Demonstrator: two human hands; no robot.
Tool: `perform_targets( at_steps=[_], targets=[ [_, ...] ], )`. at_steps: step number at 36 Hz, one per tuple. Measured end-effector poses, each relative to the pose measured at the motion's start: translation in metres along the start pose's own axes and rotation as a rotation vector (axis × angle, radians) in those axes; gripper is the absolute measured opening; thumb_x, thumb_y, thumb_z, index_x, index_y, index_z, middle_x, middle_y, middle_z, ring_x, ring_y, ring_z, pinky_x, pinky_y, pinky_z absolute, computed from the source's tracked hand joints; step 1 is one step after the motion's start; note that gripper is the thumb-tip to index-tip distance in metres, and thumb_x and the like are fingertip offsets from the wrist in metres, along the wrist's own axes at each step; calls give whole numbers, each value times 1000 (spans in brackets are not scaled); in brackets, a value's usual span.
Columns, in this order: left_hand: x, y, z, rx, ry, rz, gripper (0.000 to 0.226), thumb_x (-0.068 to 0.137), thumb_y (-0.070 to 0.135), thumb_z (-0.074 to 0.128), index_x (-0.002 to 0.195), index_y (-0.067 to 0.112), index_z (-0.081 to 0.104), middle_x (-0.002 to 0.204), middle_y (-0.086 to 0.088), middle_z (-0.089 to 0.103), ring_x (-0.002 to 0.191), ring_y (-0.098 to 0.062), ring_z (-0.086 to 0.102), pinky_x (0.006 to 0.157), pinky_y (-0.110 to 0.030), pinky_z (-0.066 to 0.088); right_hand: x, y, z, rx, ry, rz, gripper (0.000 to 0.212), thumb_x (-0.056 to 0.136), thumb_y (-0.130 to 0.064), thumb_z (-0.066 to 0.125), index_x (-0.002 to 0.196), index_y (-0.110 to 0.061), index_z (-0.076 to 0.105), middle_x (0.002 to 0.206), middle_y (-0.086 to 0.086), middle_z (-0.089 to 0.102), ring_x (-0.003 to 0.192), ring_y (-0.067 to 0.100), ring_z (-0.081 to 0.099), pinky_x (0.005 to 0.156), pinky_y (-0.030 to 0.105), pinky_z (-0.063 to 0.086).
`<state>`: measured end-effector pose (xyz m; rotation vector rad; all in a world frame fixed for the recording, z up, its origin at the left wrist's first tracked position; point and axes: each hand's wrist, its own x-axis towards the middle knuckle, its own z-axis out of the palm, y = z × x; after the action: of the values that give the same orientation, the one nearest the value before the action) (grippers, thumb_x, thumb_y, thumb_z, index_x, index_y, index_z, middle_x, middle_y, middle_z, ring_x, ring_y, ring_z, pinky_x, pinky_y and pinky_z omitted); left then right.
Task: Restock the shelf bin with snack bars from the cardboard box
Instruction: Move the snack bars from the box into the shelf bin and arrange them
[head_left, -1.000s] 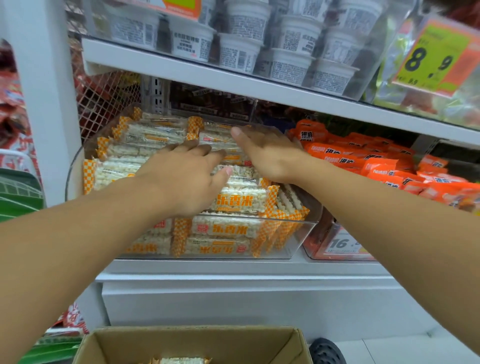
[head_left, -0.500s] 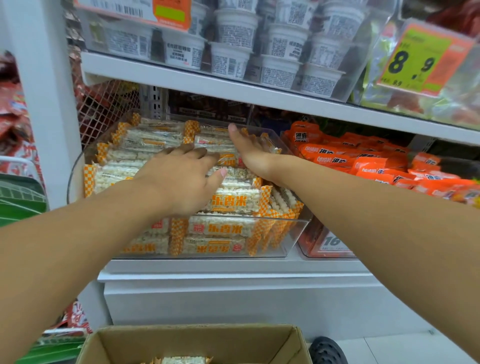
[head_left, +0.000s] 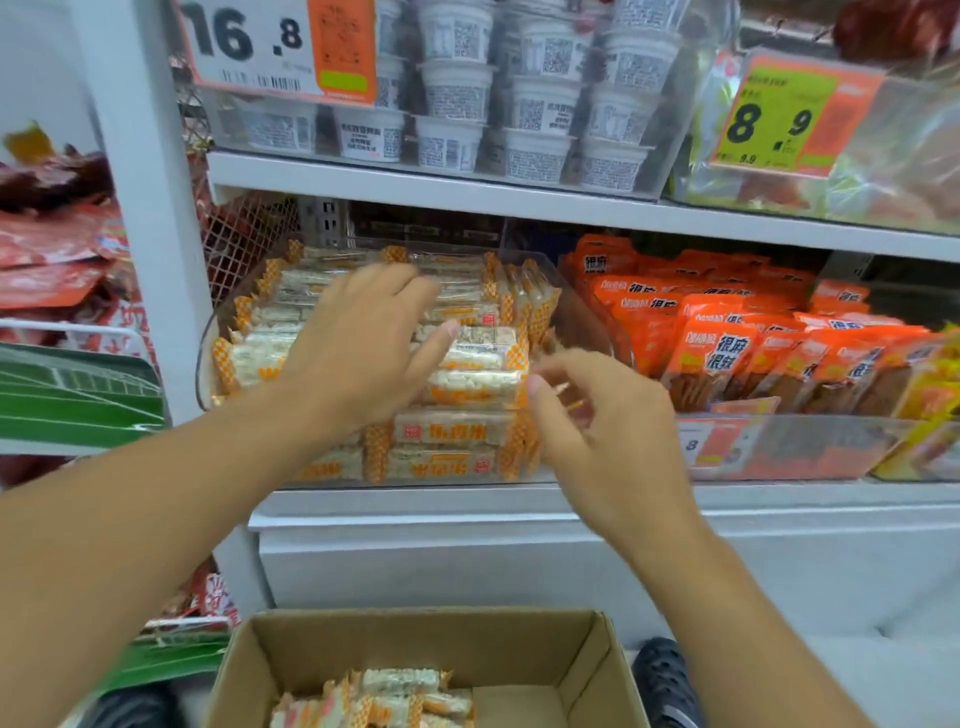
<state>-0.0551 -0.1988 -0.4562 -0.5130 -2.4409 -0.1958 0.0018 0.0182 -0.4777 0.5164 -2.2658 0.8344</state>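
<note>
A clear plastic shelf bin (head_left: 597, 317) on the middle shelf is packed with snack bars (head_left: 467, 387) in white and orange checked wrappers. My left hand (head_left: 358, 343) lies flat on the bars in the bin, fingers spread. My right hand (head_left: 608, 421) hovers in front of the bin's right front corner with fingers loosely curled and nothing in it. Below, an open cardboard box (head_left: 519, 654) stands on the floor with several more bars (head_left: 384, 699) inside.
Orange snack packets (head_left: 737, 338) fill the bin to the right. White cups (head_left: 519, 104) are stacked on the shelf above, with price tags (head_left: 784, 114) hanging there. A white upright post (head_left: 145, 208) stands at the left. Dark shoes (head_left: 665, 680) show beside the box.
My right hand has drawn back out of the bin toward its front right corner and curled its fingers. My left hand stays on the bars. The view has tilted down, showing more of the box.
</note>
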Motion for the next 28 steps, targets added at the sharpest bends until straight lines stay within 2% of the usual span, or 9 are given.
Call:
perform_targets(
  at_steps=[2, 5, 8, 10, 12, 15, 18, 22, 28],
  targets=[
    [-9, 7, -8, -45, 161, 101, 43, 96, 42, 44, 115, 9, 64, 111, -8, 64, 105, -31, 57, 92, -47, 45, -44, -2, 18, 52, 148, -17, 19, 94, -25, 55, 82, -18, 68, 80, -8, 63, 72, 11, 58, 59, 35, 49],
    [-42, 27, -14, -152, 193, 211, 26, 95, 29, 51, 102, 8, 64, 99, -9, 63, 92, -30, 55, 80, -42, 44, -102, 10, 63, 73, 67, 112, 22, 94, -28, 52, 77, -17, 62, 76, -5, 57, 68, 14, 52, 55, 31, 41],
    [-94, 42, 6, -140, -254, 248, 27, 99, 37, 46, 108, 14, 58, 102, -7, 60, 93, -29, 54, 71, -39, 43, -162, 22, 104, 19, -441, 257, 34, 97, -40, 51, 66, -26, 49, 59, -8, 48, 60, 18, 48, 55, 32, 31],
    [-137, 43, 31, 45, -643, 250, 41, 100, 50, 41, 126, 19, 51, 122, -5, 56, 111, -28, 52, 82, -41, 44, -204, 29, 127, 79, -781, 355, 38, 97, -45, 56, 66, -25, 52, 59, -7, 50, 61, 16, 49, 56, 34, 34],
    [-178, 40, 55, 164, -837, 243, 48, 99, 54, 41, 134, 20, 43, 132, -4, 49, 121, -27, 47, 92, -41, 44, -230, 30, 143, 287, -886, 613, 39, 96, -40, 63, 72, -9, 64, 64, 1, 59, 61, 17, 55, 58, 35, 41],
    [-219, 39, 80, 63, -825, 186, 44, 99, 49, 43, 133, 22, 44, 129, -2, 51, 119, -24, 50, 92, -40, 47, -236, 24, 156, 576, -778, 1035, 25, 95, -18, 65, 80, 2, 67, 69, 9, 62, 55, 19, 55, 55, 32, 45],
    [-233, 43, 93, -2, -966, -21, 44, 96, 49, 47, 131, 23, 49, 125, -2, 54, 117, -24, 52, 86, -38, 46, -218, 25, 165, 424, -760, 897, 12, 87, -18, 69, 77, -10, 70, 71, 5, 67, 59, 16, 59, 57, 29, 50],
    [-263, 40, 110, -21, -1173, -363, 42, 93, 46, 56, 125, 18, 54, 124, -6, 58, 112, -27, 56, 90, -39, 50, -207, 23, 166, 99, -1148, 632, 18, 81, -29, 80, 84, -19, 66, 88, 2, 66, 83, 20, 63, 72, 28, 50],
    [-339, 50, 142, -84, -1572, -534, 69, 84, 36, 76, 142, 15, 45, 141, -7, 51, 125, -26, 53, 100, -36, 49, -271, 36, 166, -196, -1663, 570, 77, 75, -38, 86, 137, -7, 52, 135, 9, 58, 116, 26, 59, 92, 33, 53]
  ],
)
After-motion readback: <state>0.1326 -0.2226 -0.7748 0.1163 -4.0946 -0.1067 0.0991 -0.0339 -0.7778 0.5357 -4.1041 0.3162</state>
